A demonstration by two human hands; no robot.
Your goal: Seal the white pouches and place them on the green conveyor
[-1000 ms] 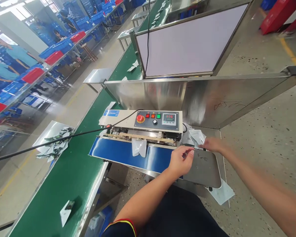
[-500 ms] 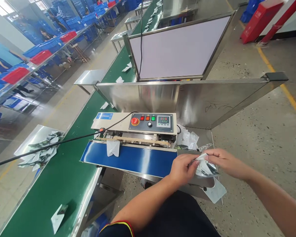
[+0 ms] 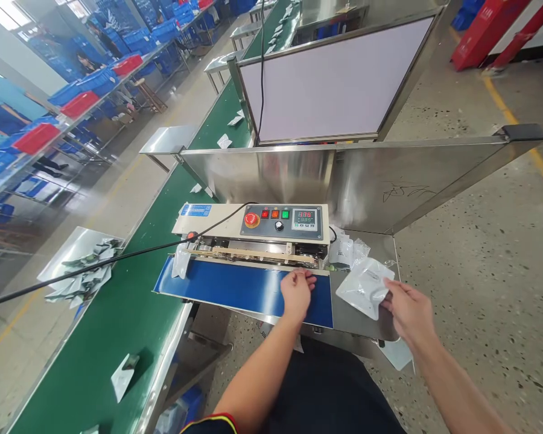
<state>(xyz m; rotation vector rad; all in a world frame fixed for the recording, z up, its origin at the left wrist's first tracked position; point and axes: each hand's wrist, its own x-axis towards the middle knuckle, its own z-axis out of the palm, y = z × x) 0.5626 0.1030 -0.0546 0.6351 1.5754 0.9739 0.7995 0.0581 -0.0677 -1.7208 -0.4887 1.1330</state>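
My right hand (image 3: 409,307) pinches the edge of a white foil pouch (image 3: 364,288), which hangs over the steel table end right of the blue belt. My left hand (image 3: 297,292) is above the right part of the blue conveyor belt (image 3: 244,289), its fingers curled together and no pouch showing in them. Just behind it runs the sealing strip of a cream band sealer (image 3: 208,220) with a lit display and a red stop button. Another white pouch (image 3: 181,261) hangs upright at the sealer's left end.
A green conveyor (image 3: 85,355) runs along the left with scattered pouches, one a folded pouch (image 3: 123,378). A pouch pile (image 3: 84,277) lies on a side tray. Loose pouches (image 3: 341,248) sit beside the sealer. A steel partition (image 3: 271,175) stands behind; a black cable (image 3: 131,253) crosses in front.
My left hand has let go of the pouch and moved left over the blue belt. The right hand's pouch now lies flatter to view. The pouch in the sealer has travelled left.
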